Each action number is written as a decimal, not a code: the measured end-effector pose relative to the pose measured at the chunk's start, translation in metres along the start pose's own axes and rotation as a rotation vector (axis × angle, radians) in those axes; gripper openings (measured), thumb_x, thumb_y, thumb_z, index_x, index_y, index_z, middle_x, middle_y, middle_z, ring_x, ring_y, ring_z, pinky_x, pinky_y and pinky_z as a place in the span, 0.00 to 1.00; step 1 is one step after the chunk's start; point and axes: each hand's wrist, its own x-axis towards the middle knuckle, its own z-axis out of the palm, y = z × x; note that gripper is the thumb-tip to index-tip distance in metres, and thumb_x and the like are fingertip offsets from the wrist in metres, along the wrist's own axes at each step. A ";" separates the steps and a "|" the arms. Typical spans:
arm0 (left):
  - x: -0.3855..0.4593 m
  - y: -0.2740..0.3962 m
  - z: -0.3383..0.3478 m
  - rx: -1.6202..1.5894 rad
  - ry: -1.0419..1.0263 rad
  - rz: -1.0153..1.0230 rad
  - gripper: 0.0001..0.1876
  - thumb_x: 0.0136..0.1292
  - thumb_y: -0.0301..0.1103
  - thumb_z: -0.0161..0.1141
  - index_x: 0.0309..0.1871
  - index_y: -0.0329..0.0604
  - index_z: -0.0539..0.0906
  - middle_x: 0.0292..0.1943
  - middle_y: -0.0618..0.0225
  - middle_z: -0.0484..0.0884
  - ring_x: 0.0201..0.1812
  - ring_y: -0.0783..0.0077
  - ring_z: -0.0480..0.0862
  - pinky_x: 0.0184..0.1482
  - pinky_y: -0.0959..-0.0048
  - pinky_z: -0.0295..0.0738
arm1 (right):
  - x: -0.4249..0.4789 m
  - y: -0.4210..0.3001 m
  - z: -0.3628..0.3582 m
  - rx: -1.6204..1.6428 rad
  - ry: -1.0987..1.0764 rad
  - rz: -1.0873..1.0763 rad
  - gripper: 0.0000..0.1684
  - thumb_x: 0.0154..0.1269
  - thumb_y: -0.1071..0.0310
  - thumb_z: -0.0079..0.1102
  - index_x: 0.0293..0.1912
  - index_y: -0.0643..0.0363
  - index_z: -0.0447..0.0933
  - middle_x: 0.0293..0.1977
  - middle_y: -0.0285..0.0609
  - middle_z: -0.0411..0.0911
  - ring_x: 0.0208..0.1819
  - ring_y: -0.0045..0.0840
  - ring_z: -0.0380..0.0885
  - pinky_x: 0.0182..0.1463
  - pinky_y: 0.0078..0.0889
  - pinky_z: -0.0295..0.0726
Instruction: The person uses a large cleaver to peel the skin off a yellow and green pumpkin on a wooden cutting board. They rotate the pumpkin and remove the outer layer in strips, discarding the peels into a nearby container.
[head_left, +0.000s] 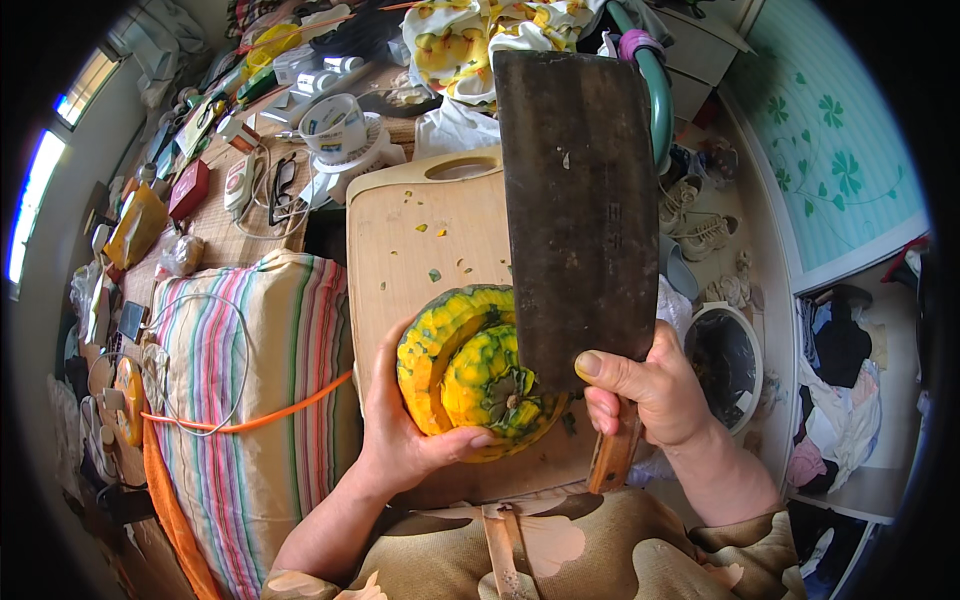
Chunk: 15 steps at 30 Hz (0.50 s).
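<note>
A yellow, orange and green squash, partly pared, rests on a wooden cutting board with a handle slot at its far end. My left hand cups its left and near side, the thumb lying along the near edge. In my right hand is the wooden handle of a broad, dark cleaver. The blade points away from me, raised above the board, and hides the squash's right part and the board's right side. Small green and orange peel bits lie scattered beyond the squash.
A striped cushion stands left of the board, an orange cord across it. Beyond are eyeglasses, a clear plastic tub and much clutter on a woven mat. At right are a lined bin, shoes and a green curved tube.
</note>
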 end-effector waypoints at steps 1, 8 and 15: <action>0.001 0.000 0.000 0.002 -0.003 0.000 0.57 0.45 0.36 0.81 0.71 0.31 0.49 0.64 0.50 0.66 0.66 0.60 0.70 0.68 0.61 0.67 | 0.001 -0.001 0.001 -0.005 -0.004 -0.009 0.11 0.65 0.67 0.64 0.32 0.62 0.74 0.17 0.34 0.71 0.14 0.15 0.70 0.18 0.19 0.72; 0.003 -0.001 -0.003 0.016 -0.016 -0.008 0.58 0.44 0.36 0.81 0.71 0.31 0.49 0.64 0.51 0.66 0.66 0.60 0.70 0.68 0.62 0.66 | 0.003 -0.003 0.000 -0.010 -0.033 0.001 0.11 0.65 0.66 0.64 0.33 0.63 0.74 0.17 0.33 0.71 0.14 0.14 0.69 0.18 0.19 0.72; 0.007 0.002 -0.007 0.091 -0.084 -0.009 0.58 0.43 0.35 0.81 0.71 0.31 0.50 0.65 0.51 0.66 0.66 0.61 0.69 0.68 0.62 0.66 | 0.003 -0.005 0.008 -0.038 -0.042 0.029 0.10 0.65 0.67 0.63 0.31 0.62 0.74 0.17 0.33 0.71 0.15 0.14 0.70 0.18 0.18 0.71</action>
